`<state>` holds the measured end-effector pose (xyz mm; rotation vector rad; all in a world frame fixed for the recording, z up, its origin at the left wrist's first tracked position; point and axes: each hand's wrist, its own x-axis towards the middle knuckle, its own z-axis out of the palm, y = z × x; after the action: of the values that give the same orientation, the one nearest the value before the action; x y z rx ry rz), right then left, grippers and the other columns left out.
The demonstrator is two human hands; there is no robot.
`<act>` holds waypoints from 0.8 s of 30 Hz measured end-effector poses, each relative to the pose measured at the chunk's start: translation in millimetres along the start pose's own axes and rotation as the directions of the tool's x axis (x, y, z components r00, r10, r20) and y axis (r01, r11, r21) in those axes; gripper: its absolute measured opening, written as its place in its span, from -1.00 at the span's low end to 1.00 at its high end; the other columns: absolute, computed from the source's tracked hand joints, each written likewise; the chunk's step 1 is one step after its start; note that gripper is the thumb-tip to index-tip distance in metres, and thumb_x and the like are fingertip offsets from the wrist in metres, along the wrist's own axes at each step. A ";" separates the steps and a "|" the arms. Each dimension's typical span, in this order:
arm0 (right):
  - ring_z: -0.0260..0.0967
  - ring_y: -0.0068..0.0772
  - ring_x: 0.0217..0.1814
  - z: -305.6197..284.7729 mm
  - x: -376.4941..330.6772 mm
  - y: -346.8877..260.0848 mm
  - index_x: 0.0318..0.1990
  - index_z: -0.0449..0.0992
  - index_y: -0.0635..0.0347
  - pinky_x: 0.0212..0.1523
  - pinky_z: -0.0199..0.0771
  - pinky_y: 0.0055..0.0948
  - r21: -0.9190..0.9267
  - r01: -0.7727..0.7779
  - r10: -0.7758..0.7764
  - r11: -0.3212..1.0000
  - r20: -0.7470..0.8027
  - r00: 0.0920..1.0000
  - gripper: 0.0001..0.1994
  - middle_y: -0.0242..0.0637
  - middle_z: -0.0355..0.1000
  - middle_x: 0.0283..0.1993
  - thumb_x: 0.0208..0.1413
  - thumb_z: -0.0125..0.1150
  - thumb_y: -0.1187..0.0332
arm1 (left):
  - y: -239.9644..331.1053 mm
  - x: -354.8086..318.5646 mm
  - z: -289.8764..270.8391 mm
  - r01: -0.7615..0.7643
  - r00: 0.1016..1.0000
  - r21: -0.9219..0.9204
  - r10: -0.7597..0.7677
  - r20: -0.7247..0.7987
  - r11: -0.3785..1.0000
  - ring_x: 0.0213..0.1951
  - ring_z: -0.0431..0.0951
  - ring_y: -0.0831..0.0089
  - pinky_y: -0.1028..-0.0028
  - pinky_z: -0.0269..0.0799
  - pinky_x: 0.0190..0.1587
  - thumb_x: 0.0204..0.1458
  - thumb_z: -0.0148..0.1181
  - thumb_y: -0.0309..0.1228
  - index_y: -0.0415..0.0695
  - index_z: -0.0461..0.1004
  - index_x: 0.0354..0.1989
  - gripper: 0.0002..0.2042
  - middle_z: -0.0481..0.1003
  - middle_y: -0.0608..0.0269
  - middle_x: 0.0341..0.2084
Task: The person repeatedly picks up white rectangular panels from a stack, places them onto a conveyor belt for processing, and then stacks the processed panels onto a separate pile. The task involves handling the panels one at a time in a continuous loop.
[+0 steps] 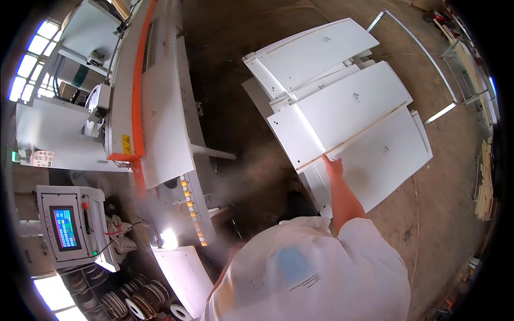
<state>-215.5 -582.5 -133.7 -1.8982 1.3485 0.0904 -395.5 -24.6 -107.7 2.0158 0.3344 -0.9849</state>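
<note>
My right hand (333, 165) is at the near edge of a white panel (350, 104), its fingers closed on the brownish bare edge. That panel lies in a stack, overlapping another white panel (383, 152) nearer to me; a third white panel (316, 51) lies farther back. Small dark holes and marks show on their faces. Only a sliver of my left forearm shows beside my shirt; my left hand is hidden behind my body. Close to that side, a narrow white panel (184, 281) stands at a slant.
To the left runs a long machine with an orange rail (140, 80) and a white panel (163, 115) along it. A control box with a lit screen (65, 227) stands nearer, above rolls of edge strip (142, 299). A metal frame (423, 45) lies on the floor at right.
</note>
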 end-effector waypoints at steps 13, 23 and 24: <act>0.39 -0.12 0.17 -5.2 24.6 -52.4 0.23 0.23 0.25 0.03 0.50 -0.13 -0.148 -0.249 0.225 0.957 -0.162 0.961 -0.04 -0.07 0.34 0.19 -0.25 0.50 -0.17 | 100.6 21.2 6.7 0.114 0.993 0.146 -0.118 0.019 0.983 -0.42 0.58 0.41 0.40 0.49 -0.41 0.22 0.09 -0.24 -0.07 0.48 -0.09 -0.78 0.58 0.18 -0.36; 0.38 -0.55 -0.52 -8.1 88.2 57.8 -0.21 0.51 0.08 -0.50 0.42 -0.48 0.612 -0.253 0.201 0.750 0.153 0.968 -0.62 -0.42 0.48 -0.41 0.03 0.41 0.01 | 158.8 65.7 -0.8 0.035 0.997 0.210 -0.048 0.058 0.977 -0.40 0.59 0.38 0.37 0.51 -0.37 0.22 0.08 -0.25 -0.08 0.48 -0.09 -0.79 0.57 0.16 -0.34; 0.37 -0.59 -0.54 -20.8 85.6 41.4 -0.24 0.51 0.04 -0.53 0.40 -0.52 0.643 -0.340 0.248 0.686 0.233 0.940 -0.64 -0.43 0.48 -0.41 0.06 0.38 -0.03 | 160.0 67.0 -1.3 0.027 0.998 0.214 -0.040 0.057 0.977 -0.40 0.59 0.38 0.37 0.51 -0.37 0.22 0.08 -0.25 -0.08 0.48 -0.09 -0.79 0.57 0.16 -0.34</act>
<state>-220.2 -666.4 -182.9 -1.0295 1.3461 -0.1104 -263.2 -128.5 -65.2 2.1722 0.2391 -1.1423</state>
